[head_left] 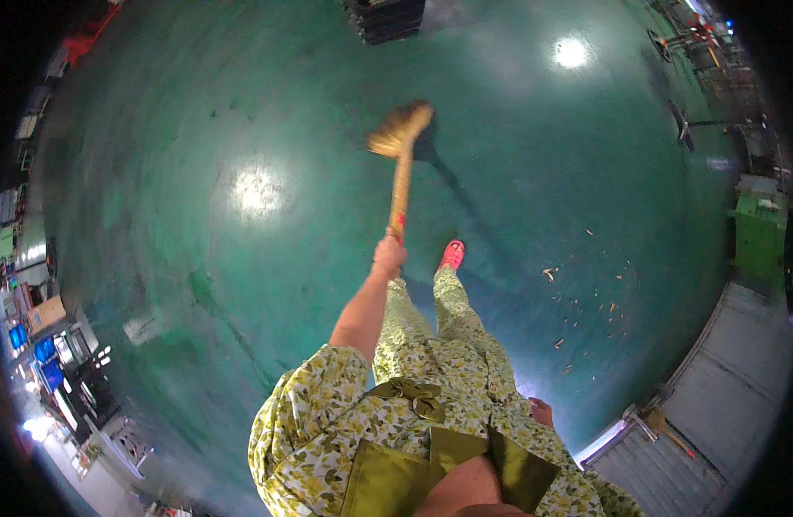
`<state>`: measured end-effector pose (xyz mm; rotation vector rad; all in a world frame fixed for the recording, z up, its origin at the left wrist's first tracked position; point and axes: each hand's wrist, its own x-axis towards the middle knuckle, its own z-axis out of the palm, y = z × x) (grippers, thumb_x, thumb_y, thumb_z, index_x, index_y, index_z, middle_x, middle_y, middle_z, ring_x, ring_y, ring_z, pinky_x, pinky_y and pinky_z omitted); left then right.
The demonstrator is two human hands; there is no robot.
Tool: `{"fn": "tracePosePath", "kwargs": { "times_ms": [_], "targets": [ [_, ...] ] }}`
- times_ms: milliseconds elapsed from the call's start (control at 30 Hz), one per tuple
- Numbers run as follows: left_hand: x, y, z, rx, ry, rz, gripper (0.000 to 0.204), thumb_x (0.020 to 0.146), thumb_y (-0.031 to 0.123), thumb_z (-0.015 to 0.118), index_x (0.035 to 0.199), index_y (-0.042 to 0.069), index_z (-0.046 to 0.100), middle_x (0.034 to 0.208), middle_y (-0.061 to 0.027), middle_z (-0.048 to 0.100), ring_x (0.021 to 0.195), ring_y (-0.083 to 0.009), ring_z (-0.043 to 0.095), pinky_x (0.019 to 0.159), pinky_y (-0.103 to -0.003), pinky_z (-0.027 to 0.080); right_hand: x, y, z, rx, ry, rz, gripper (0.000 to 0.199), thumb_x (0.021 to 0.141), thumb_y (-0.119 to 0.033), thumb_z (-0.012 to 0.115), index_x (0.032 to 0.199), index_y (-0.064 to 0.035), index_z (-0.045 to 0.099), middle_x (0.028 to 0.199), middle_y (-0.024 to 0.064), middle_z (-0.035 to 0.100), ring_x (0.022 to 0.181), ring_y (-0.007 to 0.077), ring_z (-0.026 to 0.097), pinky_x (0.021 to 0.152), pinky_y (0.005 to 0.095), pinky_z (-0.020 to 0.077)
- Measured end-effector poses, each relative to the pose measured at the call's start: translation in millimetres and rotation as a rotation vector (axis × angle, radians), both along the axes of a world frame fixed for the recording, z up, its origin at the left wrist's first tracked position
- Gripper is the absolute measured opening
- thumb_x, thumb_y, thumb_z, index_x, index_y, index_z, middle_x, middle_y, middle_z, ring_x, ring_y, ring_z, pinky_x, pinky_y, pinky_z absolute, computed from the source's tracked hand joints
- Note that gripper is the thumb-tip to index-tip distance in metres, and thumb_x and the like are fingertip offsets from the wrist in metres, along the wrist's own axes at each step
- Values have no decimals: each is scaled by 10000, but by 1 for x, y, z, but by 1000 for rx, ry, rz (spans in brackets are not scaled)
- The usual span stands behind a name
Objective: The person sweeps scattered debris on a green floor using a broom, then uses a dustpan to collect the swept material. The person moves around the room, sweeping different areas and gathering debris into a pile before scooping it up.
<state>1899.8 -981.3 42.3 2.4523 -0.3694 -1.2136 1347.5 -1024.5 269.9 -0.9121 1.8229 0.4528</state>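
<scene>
Clearly, the broom (pixel 399 194) is out ahead of you, reaching away from your left hand (pixel 389 255) over the green floor (pixel 301 112). The fingers of that hand are wrapped around its pale handle just behind a red patch; your right hand (pixel 542 411) hangs by your hip, mostly hidden, so you cannot tell how its fingers stand.

Expect a light tool: the handle looks straight and stiff, while the fanned straw-coloured bristles (pixel 400 131) should be springy and bend under pressure. Nothing about it seems fragile, and the shaft looks dry enough not to slip. One hand around the shaft probably serves for control — a second would steady it, at the cost of reach. The broad end is blurred, so whether it touches the floor or rides just above it is hard to say.

For room, the floor spreads widest to your left and ahead, as far as the dark stack (pixel 388 21) at the top. On your right, mind the edge of the grey metal surface (pixel 724 370) and the green cabinet (pixel 758 237) behind it — small brown scraps (pixel 548 274) lie scattered on that side, between it and your pink shoe (pixel 452 255).
</scene>
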Motion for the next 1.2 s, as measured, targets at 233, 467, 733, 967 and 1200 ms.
{"fn": "tracePosePath", "kwargs": {
  "times_ms": [233, 467, 733, 967, 1200],
  "targets": [
    [-141, -166, 23, -135, 648, -343, 334, 647, 156, 612, 935, 7, 537, 781, -130, 626, 654, -214, 618, 582, -334, 488, -124, 11, -85, -6, -244, -286, 400, 772, -69, 478, 1172, -59, 482, 781, 120, 595, 651, 234, 608, 571, 336, 511],
    [-157, -210, 109, -339, 1558, 374, 171, 754, 45, 545, 706, 100, 390, 491, 34, 353, 398, -71, 359, 360, -210, 301, -93, -72, -133, -46, -425, -502, 379, 762, -62, 475, 1139, -48, 508, 643, 43, 512, 459, 129, 471, 446, 278, 416],
    [-30, -132, 148, -487, 1240, 907, 168, 780, 37, 519, 860, 79, 378, 594, -2, 397, 404, -36, 350, 310, -156, 313, 22, -220, -119, -127, -447, -240, 400, 755, -56, 473, 1154, -61, 505, 705, 80, 573, 467, 124, 504, 425, 267, 472],
    [109, -98, 139, -567, 440, 1007, 151, 732, 73, 561, 841, 76, 457, 600, -8, 436, 442, -81, 420, 370, -211, 355, 80, -290, -120, -152, -390, -291, 381, 776, -76, 459, 1154, -67, 506, 729, 79, 580, 532, 132, 532, 457, 278, 484],
    [289, -122, 87, -461, 277, 1124, 127, 744, 153, 535, 667, 69, 479, 488, -24, 446, 371, -137, 409, 324, -254, 291, 135, -284, -97, 9, -303, -239, 385, 797, -96, 453, 1179, -74, 493, 758, 82, 586, 585, 151, 547, 522, 296, 490]
  ]
}}
